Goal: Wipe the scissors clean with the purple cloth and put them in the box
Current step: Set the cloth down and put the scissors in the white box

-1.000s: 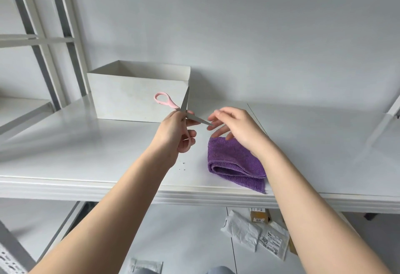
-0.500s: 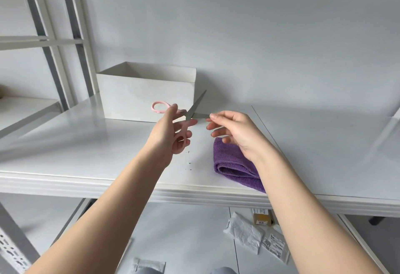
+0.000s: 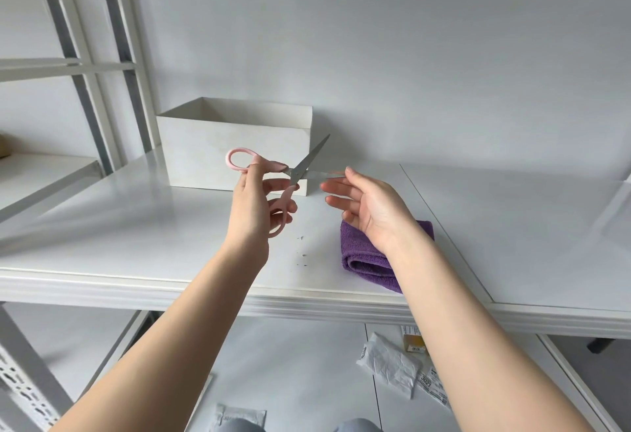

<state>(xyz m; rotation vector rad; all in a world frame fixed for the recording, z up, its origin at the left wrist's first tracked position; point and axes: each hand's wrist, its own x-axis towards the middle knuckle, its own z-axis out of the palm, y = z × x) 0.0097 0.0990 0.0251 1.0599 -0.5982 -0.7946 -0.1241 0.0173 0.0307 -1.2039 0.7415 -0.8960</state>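
- Nearest to us, below the shelf edge, we see crumpled white packets (image 3: 389,361) and labelled wrappers lying on a lower surface.
- On the white shelf (image 3: 136,226), near its front edge, the folded purple cloth (image 3: 367,260) lies flat; our right wrist partly covers it.
- A few small dark specks (image 3: 302,255) dot the shelf just left of the cloth.
- Our right hand (image 3: 370,208) hovers above the cloth with its fingers loosely spread and nearly straight, gripping nothing; its fingertips sit just beside the lower blade.
- Our left hand (image 3: 256,208) holds the scissors (image 3: 295,175) in the air by their pink handles, fingers curled round the lower loop, the upper loop free above the thumb.
- The blades stand apart: one points up and right, the other runs level towards our right hand.
- Behind the scissors, the open white box (image 3: 235,155) rests on the shelf against the wall.
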